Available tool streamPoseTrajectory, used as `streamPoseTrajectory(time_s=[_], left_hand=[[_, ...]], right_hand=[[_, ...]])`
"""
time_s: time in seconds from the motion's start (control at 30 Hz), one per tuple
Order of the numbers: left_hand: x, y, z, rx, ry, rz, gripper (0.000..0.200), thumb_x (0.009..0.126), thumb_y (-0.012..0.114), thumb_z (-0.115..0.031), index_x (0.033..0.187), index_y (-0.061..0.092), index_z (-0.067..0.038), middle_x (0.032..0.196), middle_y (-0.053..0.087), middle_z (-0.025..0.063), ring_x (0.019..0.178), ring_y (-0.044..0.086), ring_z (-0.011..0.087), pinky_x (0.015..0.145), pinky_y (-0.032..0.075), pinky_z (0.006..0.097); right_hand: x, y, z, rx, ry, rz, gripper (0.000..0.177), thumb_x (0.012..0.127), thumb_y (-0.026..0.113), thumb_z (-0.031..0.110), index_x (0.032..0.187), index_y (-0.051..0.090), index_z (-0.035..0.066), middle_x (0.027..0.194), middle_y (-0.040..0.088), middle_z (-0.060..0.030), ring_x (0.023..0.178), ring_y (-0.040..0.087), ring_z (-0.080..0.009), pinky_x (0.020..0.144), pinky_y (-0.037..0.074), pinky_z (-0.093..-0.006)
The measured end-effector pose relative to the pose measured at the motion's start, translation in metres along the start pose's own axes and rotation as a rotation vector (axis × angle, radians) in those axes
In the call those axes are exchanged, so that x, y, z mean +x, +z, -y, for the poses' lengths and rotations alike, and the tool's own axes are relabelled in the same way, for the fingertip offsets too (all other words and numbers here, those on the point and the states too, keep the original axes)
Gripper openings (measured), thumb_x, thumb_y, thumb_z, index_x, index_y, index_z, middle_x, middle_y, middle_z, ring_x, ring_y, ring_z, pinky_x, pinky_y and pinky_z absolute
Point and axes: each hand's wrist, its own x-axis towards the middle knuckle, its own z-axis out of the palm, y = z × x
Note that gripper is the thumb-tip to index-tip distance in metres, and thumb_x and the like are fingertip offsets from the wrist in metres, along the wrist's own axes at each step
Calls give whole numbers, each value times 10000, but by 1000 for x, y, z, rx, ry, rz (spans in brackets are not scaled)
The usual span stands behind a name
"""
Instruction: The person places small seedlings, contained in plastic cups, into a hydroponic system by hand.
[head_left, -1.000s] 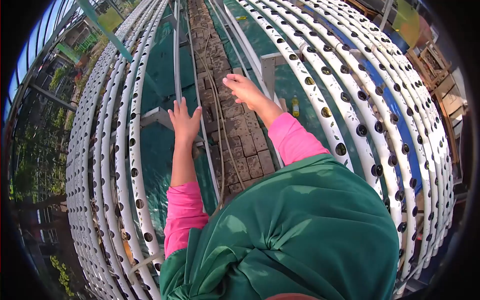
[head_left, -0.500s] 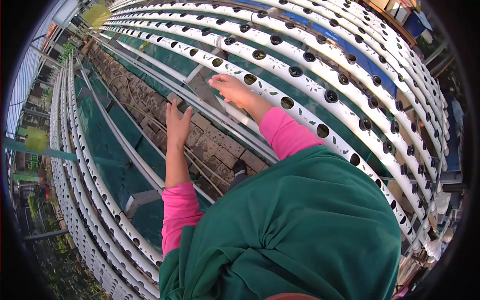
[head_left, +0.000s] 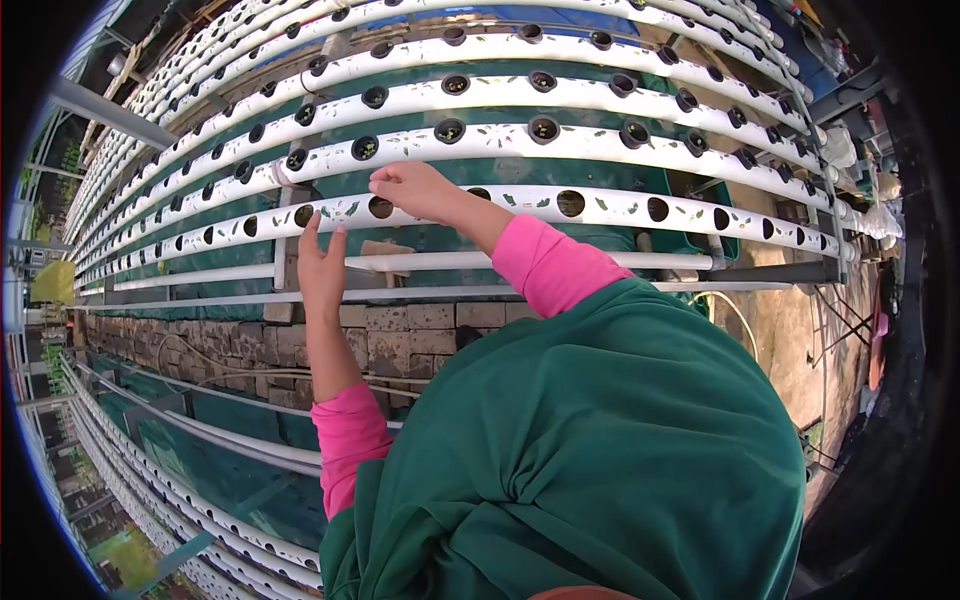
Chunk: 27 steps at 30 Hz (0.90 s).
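the right hand (head_left: 412,190) is resting palm down on the nearest white pipe (head_left: 600,207), which is running along the near edge of the rack. its fingers are curling over the pipe just beside an open hole (head_left: 381,208). the grip is half closed, and the fingertips are hiding against the pipe, so i cannot tell whether they are pinching anything.

the left hand (head_left: 320,268) is standing upright just below the same pipe. its grip is fully open with the fingers straight, it is holding nothing, and its fingertips are reaching up to the pipe's lower side.

behind this pipe, more holed pipes are curving away toward the rack's far edge, and small dark net pots (head_left: 543,129) are sitting in their holes. a thin plain pipe (head_left: 600,261) is running under the nearest one, and a brick path (head_left: 400,325) is lying below that. the green headscarf (head_left: 600,450) and a pink sleeve (head_left: 545,265) are covering much of the lower view and hiding the rack's near right part. a second rack (head_left: 200,480) is showing at the lower left.
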Motion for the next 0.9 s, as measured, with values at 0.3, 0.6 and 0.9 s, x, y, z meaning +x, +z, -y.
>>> streamPoseTrajectory(time_s=[0.3, 0.6, 0.9], left_hand=[[8, 133, -84, 55, 151, 211, 548, 883, 642, -265, 1338, 494, 2, 1337, 510, 212, 1252, 487, 297, 1032, 374, 352], [-34, 255, -136, -1, 257, 337, 553, 847, 683, -237, 1333, 509, -39, 1277, 560, 157, 1102, 550, 256, 933, 428, 345], [-42, 343, -167, -56, 278, 421, 653, 787, 736, -236, 1343, 485, -4, 1276, 536, 201, 1099, 564, 279, 902, 470, 370]], right_hand=[[-81, -159, -22, 128, 61, -360, 355, 890, 609, 270, 1112, 652, -4, 897, 676, -80, 758, 596, -126, 708, 481, -281], [-190, -354, -96, -354, 63, -765, 346, 838, 669, 225, 1120, 667, 26, 789, 658, -101, 695, 628, -181, 672, 500, -308], [-205, -419, -123, -684, 201, -723, 578, 689, 790, 289, 1194, 627, 60, 1008, 623, -160, 921, 624, -296, 826, 505, -374]])
